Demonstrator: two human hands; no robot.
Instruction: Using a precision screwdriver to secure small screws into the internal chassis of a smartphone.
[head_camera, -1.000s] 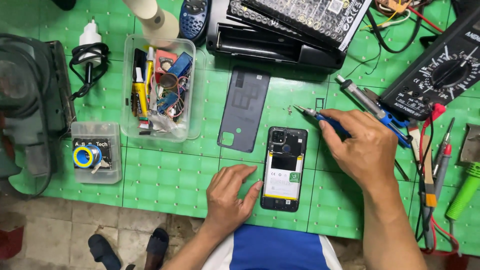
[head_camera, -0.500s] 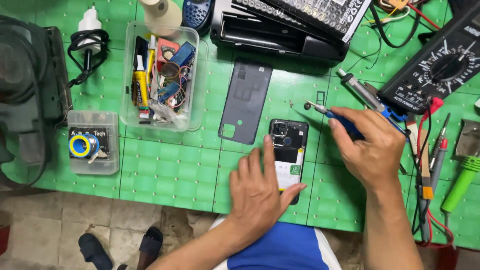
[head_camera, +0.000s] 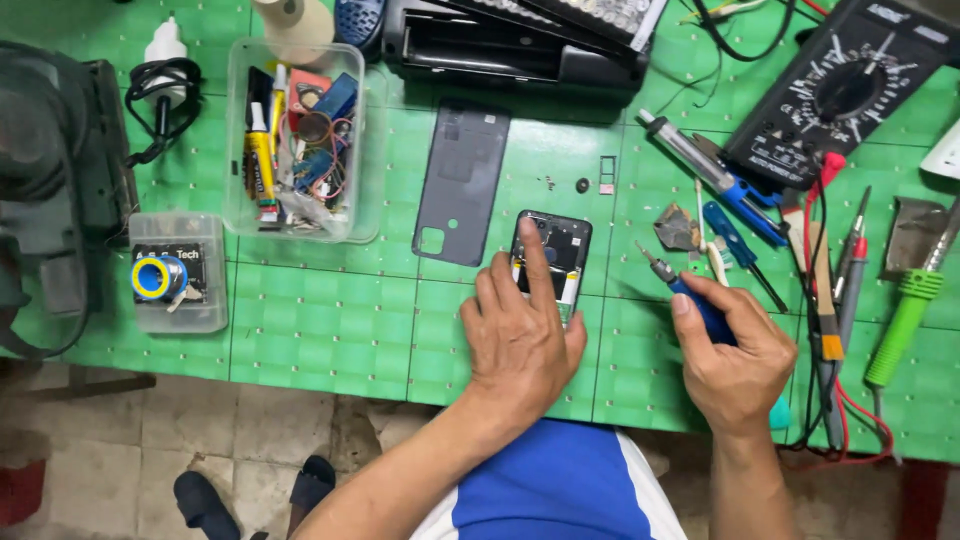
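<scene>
On a green bench, the left hand (head_camera: 520, 335) lies flat and open over an opened phone (head_camera: 552, 262), one finger stretched toward twelve o'clock. At three o'clock of it, the right hand (head_camera: 735, 355) grips a blue screwdriver (head_camera: 690, 297). The detached back cover (head_camera: 462, 183) lies at ten o'clock of the phone.

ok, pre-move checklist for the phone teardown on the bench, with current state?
1. Phone held down: ok, left hand lies on it, index finger on the open back.
2. Screwdriver gripped: ok, right hand holds it, tip clear of the phone.
3. Back cover off: ok, lies flat to the phone's left.
4. Loose small parts safe: not ok, lying bare on the mat.
5. All screws out: cannot tell, too small.
</scene>
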